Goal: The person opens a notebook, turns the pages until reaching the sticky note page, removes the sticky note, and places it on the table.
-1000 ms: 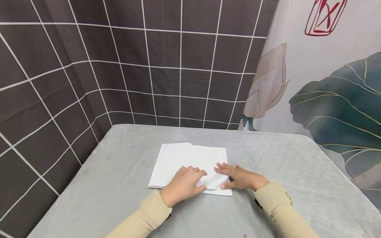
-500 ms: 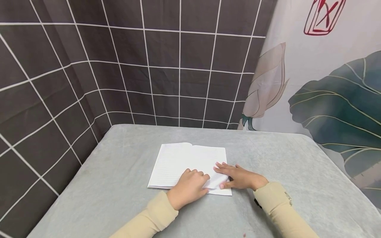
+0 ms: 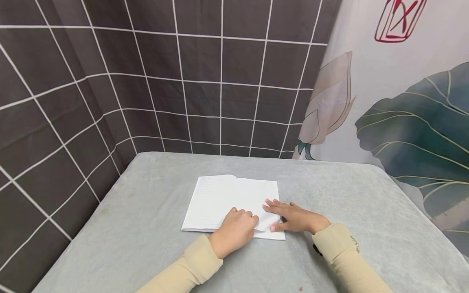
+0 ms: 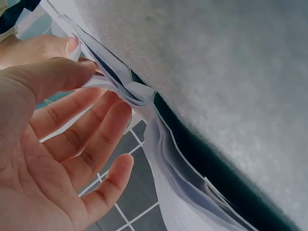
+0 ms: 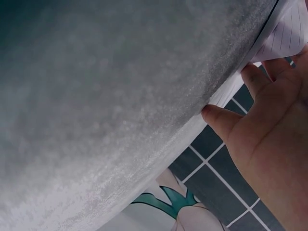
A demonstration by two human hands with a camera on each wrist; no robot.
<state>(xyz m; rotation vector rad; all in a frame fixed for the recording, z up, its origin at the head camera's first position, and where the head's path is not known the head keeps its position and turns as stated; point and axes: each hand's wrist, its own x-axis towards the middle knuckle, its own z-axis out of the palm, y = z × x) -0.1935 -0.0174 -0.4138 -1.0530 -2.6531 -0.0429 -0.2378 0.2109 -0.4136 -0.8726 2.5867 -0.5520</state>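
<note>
An open notebook (image 3: 216, 199) with ruled white pages lies on the table. At the near edge of its right half, my left hand (image 3: 236, 230) has its fingers curled over a page (image 3: 265, 219) that is lifted and bent. In the left wrist view the left hand (image 4: 62, 139) pinches the page edge between thumb and forefinger, the other fingers loosely bent below. My right hand (image 3: 298, 217) rests with spread fingers on the right side of that page. The right wrist view shows this right hand (image 5: 274, 125) beside a curled ruled sheet (image 5: 284, 38).
A grey cloth (image 3: 146, 228) covers the table. Dark curtain with a white grid (image 3: 198, 97) hangs behind and to the left. A pale curtain with leaf and flower prints (image 3: 414, 134) hangs at the right.
My left hand has shifted slightly right along the notebook's near edge, and its fingers and thumb have drawn together on the page. The right hand has stayed in place.
</note>
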